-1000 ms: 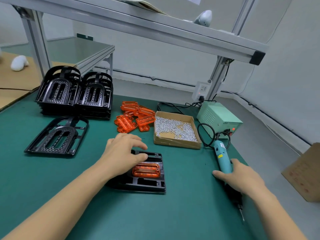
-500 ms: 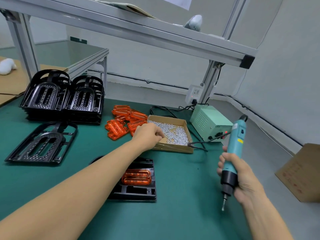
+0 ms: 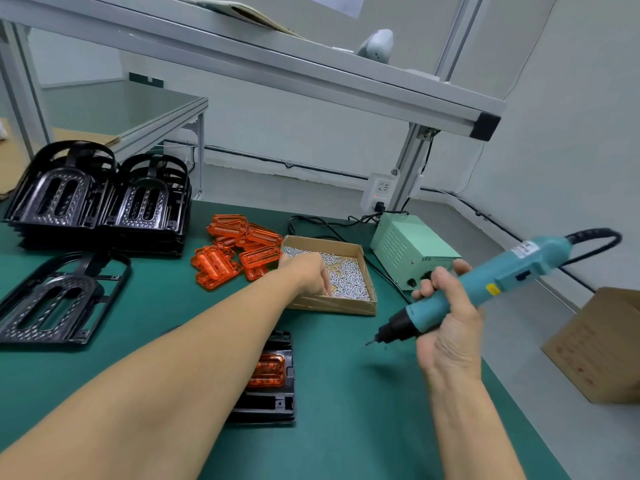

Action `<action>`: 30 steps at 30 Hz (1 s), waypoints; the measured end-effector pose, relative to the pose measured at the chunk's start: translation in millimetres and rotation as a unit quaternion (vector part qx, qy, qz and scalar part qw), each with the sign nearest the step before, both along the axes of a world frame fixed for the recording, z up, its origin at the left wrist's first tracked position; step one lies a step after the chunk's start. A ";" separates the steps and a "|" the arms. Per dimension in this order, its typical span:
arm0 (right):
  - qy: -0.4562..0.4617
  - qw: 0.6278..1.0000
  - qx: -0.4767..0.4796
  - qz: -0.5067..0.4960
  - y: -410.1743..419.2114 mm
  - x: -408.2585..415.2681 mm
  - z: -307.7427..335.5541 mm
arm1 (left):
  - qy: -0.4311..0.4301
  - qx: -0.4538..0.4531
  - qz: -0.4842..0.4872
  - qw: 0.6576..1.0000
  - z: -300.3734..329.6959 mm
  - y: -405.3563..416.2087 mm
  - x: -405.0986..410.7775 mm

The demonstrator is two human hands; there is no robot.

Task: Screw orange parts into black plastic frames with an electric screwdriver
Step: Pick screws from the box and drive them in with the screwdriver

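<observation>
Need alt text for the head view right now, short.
Left hand reaches into the cardboard screw box while the right hand grips the teal electric screwdriver above the green mat; a black frame with an orange part lies below.

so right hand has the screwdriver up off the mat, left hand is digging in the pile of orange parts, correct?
Not quite. The head view shows the left hand reaching into the cardboard box of screws, beside the orange parts. The right hand does hold the screwdriver up.

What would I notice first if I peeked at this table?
Probably the teal electric screwdriver, held up in the right hand at the right. Next, the bright orange parts piled at the back of the green table, beside the box of screws the left hand reaches into.
</observation>
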State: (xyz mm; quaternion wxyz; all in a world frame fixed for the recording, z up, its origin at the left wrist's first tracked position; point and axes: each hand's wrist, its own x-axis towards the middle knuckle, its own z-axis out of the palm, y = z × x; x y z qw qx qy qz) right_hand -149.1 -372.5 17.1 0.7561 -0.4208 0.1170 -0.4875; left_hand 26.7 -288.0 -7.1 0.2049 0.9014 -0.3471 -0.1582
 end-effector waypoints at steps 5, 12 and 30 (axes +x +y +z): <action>0.022 1.000 0.010 0.000 6.8 8.5 -7.5 | -0.008 0.025 -0.024 0.999 -0.2 -2.2 3.3; 0.004 1.000 0.009 -0.006 12.9 10.4 -4.1 | 0.008 0.043 -0.087 0.995 2.7 -2.7 6.9; -0.011 0.999 0.030 0.022 18.0 11.1 -4.9 | 0.043 -0.059 -0.102 0.992 -5.8 -1.3 5.8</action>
